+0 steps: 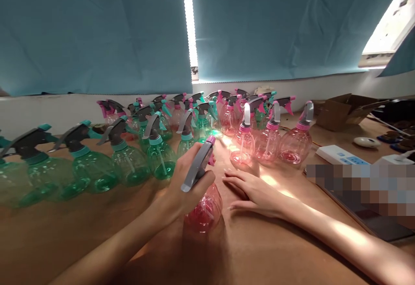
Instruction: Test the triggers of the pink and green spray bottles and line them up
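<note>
My left hand (178,192) is wrapped round the neck of a pink spray bottle (205,211) with a grey trigger head. The bottle stands near the middle of the wooden table, its nozzle facing away from me. To its right, my right hand (257,190) lies palm down with fingers stretched out, holding nothing. Beyond that hand is a pink spray bottle (242,144), with more pink ones beside it. A green spray bottle (161,157) stands just past my left hand, in a row of several green ones running left.
More pink and green spray bottles crowd the back, below teal curtains (97,30). At right are an open cardboard box (343,108), a white mouse (366,142), a white power strip (342,154) and a dark flat device (372,218), partly blurred out.
</note>
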Demonstrator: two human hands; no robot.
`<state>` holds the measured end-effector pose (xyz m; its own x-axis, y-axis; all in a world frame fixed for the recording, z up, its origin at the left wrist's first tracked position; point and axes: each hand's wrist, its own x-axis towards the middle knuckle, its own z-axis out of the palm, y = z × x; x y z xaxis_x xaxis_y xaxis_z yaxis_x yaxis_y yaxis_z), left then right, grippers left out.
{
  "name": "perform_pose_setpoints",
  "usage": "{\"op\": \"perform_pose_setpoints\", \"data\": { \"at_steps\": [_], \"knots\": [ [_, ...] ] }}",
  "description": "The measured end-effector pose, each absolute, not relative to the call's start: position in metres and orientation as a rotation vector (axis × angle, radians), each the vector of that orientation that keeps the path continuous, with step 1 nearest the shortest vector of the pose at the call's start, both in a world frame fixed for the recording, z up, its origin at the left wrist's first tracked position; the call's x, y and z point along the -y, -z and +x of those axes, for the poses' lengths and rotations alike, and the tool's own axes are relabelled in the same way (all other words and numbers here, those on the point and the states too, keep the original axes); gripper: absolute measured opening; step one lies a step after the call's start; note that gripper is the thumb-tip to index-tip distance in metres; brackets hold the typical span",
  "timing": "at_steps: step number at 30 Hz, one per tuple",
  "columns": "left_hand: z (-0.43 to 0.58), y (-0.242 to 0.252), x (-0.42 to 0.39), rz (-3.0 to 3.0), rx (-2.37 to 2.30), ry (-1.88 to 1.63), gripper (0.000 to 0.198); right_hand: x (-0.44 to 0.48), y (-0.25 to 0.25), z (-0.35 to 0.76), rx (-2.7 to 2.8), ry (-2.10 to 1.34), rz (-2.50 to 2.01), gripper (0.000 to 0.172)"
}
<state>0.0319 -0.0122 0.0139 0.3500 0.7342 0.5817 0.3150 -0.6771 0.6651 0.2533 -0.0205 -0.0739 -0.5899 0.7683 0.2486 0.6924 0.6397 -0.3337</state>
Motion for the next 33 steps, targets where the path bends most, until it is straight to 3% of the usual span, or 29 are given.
{"op": "perform_pose_setpoints", "data": {
  "at_steps": [9, 33],
  "knots": [
    [0.0308, -0.0168, 0.0092, 2.174, -0.882, -1.213, 0.012, 0.025, 0.0747, 0.253, 2.539, -0.415, -1.287, 0.084],
    [0.0335, -0.0099, 0.0138, 2.146, -0.961, -1.209, 0.017, 0.028, 0.0733, 0.2518, 2.552, -0.456, -1.345, 0.085]
  ]
}}
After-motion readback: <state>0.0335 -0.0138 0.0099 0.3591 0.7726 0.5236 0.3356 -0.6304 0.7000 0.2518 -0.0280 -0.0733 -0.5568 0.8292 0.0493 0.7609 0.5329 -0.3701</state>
